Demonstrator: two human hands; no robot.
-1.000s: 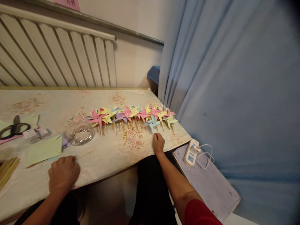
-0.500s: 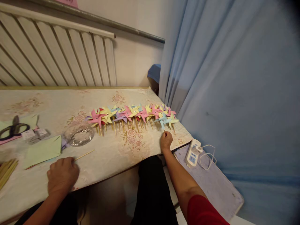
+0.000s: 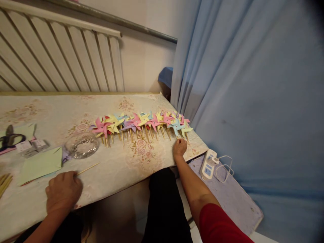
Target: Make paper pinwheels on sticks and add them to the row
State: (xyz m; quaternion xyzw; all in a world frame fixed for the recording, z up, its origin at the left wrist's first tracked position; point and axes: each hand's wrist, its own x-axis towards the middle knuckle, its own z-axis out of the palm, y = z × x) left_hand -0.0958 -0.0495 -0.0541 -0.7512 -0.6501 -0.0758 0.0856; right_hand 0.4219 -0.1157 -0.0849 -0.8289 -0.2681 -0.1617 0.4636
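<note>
My right hand (image 3: 180,148) is closed around the stick of a light blue paper pinwheel (image 3: 176,127), at the right front of a row of pinwheels (image 3: 136,122). The row is pink, yellow, purple and blue, with the sticks pointing toward me. At the left front of the table, my left hand (image 3: 63,190) rests with its fingers curled round a thin wooden stick (image 3: 88,168). Beside that hand lies a sheet of light green paper (image 3: 42,165). Behind the stick sits a clear round dish (image 3: 83,145) of small silvery pieces.
Black-handled scissors (image 3: 11,138), small grey-white boxes (image 3: 32,147) and a bundle of sticks (image 3: 5,184) lie on the left. A blue curtain (image 3: 240,101) hangs at the table's right end. A power strip (image 3: 208,165) with a white cable rests on a lower surface.
My right hand has moved slightly forward, bringing the light blue pinwheel closer against the row. My left hand still holds the stick. The view has shifted a little to the right.
</note>
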